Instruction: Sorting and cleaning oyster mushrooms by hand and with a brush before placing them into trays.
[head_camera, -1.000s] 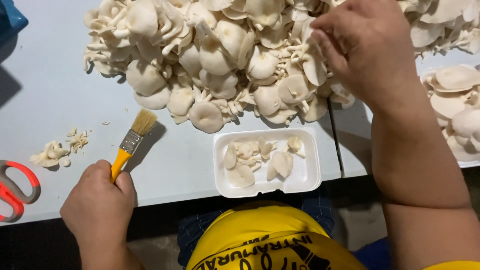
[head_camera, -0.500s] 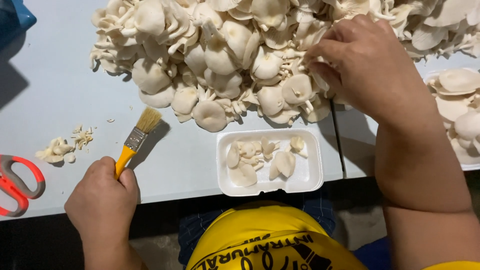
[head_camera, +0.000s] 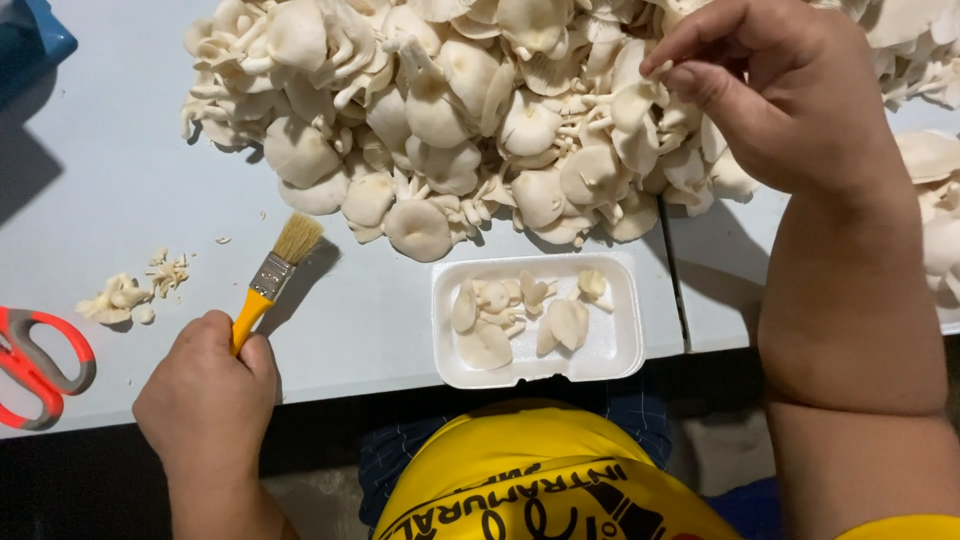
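A big heap of pale oyster mushrooms (head_camera: 470, 110) covers the far half of the light table (head_camera: 120, 200). My right hand (head_camera: 780, 95) hovers over the heap's right side, thumb and fingers pinched together, with nothing visible between them. My left hand (head_camera: 205, 395) rests at the table's near edge, closed on the yellow handle of a small paintbrush (head_camera: 275, 270) whose bristles point toward the heap. A white foam tray (head_camera: 615, 350) with several mushroom pieces sits at the near edge between my hands.
Orange-handled scissors (head_camera: 35, 365) lie at the near left edge. Mushroom scraps (head_camera: 135, 290) are strewn left of the brush. A blue object (head_camera: 30, 45) sits at the far left corner. More mushrooms (head_camera: 935, 200) lie at the right.
My right hand has lifted slightly off the heap and drawn its fingers together. The left hand and brush have stayed put.
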